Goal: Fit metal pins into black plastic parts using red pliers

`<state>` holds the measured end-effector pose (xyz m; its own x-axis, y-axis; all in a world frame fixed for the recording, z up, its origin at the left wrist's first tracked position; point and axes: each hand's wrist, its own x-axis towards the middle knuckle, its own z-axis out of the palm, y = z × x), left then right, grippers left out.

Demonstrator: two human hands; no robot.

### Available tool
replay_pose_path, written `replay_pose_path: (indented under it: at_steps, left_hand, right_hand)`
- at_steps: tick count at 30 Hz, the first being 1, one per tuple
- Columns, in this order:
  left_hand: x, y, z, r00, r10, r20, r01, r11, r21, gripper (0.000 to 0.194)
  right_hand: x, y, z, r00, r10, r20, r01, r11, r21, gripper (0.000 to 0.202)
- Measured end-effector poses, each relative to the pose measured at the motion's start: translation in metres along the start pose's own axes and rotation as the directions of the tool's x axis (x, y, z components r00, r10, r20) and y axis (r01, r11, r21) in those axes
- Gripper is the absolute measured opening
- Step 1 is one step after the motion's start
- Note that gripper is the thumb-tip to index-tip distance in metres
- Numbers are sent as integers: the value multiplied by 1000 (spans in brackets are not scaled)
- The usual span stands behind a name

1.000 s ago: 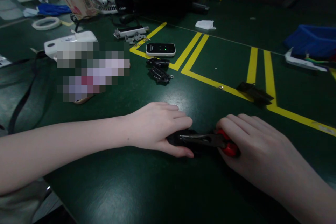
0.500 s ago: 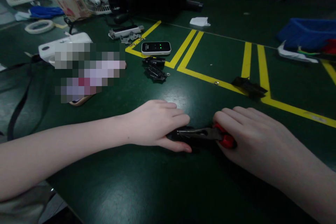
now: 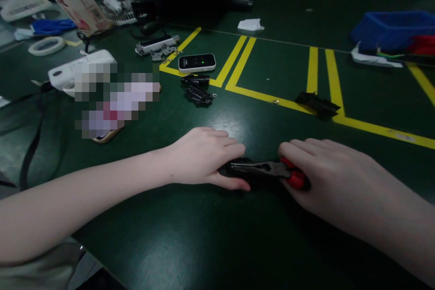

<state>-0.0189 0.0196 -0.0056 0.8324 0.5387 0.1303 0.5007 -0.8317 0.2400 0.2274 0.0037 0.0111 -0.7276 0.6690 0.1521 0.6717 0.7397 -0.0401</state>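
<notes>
My right hand (image 3: 326, 172) is closed round the red handles of a pair of long-nose pliers (image 3: 272, 170). The dark jaws point left and meet a black part (image 3: 229, 170) gripped by my left hand (image 3: 210, 156). Its fingers curl over the far side, with the thumb along the near side. Most of that part is hidden under the hand, and its kind does not show. Beyond my hands, several black plastic pieces (image 3: 199, 95) lie together, with a small metal ring (image 3: 214, 95) beside them. Another black piece (image 3: 317, 103) rests across the yellow tape at right.
A white-edged black device (image 3: 197, 62) with a green light sits on the green table (image 3: 159, 244). To the left are a blurred-out phone (image 3: 122, 104), a white appliance (image 3: 61, 71) and a tape roll (image 3: 46, 46). A blue bin (image 3: 384, 31) stands at far right.
The view has shifted slightly, so the background sits a little further left. Both hands keep their grip, and the pliers' tip stays at the black part.
</notes>
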Motion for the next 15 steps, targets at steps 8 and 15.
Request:
replay_pose_path:
  at_steps: [8,15]
  left_hand:
    - [1,-1,0,1000,-30,4,31,997,-65,47]
    - [0,2,0,998,-65,-13,65,997,-44,48]
  right_hand:
    - [-10,-1,-1,995,77,60,-88,976,201,38]
    - [-8,0,0,997,73,-7,-70,979,191,58]
